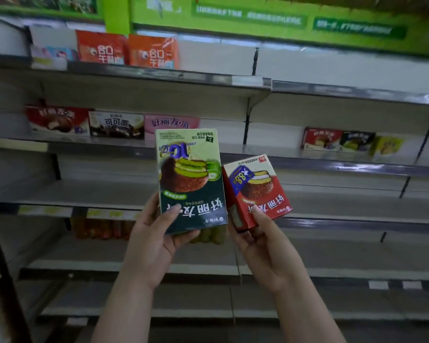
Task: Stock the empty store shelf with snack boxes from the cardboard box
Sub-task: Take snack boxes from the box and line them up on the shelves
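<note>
My left hand (156, 241) grips the lower end of a tall green snack box (190, 179), held upside down in front of the shelves. Beside it, my right hand (260, 238) holds a smaller red snack box (256, 191) by its bottom corner, thumb on the front face, also upside down and tilted. The two boxes nearly touch. Both hang in front of the grey metal shelf (97, 194) at mid height. The cardboard box is out of view.
On the shelf above stand a red, a dark and a pink snack box (117, 125) at left, and three small boxes (339, 141) at right. Orange bags (126, 50) sit on the top shelf. Packets (99, 229) lie on a lower shelf at left.
</note>
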`<state>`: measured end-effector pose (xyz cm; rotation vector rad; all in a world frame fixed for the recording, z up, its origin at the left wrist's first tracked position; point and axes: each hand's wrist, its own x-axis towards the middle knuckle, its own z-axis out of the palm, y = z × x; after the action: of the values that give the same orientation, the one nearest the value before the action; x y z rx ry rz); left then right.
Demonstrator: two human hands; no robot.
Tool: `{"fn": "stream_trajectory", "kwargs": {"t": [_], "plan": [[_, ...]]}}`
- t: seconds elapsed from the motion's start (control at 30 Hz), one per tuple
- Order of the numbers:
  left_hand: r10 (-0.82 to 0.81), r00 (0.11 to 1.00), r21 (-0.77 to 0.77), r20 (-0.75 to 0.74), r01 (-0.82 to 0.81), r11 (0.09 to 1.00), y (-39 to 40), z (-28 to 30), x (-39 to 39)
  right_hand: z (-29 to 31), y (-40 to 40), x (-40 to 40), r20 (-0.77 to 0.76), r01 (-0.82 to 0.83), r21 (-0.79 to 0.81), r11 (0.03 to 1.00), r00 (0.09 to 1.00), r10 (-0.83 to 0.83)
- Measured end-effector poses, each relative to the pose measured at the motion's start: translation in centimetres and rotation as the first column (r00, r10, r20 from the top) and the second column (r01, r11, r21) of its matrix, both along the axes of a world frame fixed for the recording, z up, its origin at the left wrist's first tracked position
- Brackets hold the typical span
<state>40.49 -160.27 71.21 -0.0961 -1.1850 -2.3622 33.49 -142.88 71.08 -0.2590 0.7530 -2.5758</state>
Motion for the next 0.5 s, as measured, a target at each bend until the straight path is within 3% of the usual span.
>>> {"fn": "stream_trajectory", "kwargs": {"t": [0.3,0.5], "plan": [[-0.194,0.981,-0.018,0.011,0.194,0.981,9.0,2.6,-3.3,2.6,8.6,-0.2,0.01,0.251,0.03,0.967,0.968,-0.252],[-0.289,0.957,-0.026,0.0,0.289,0.957,17.1,2.0,-5.5,1.2,17.7,-0.3,0.002,0.355,0.042,0.934,0.935,-0.355]]}}
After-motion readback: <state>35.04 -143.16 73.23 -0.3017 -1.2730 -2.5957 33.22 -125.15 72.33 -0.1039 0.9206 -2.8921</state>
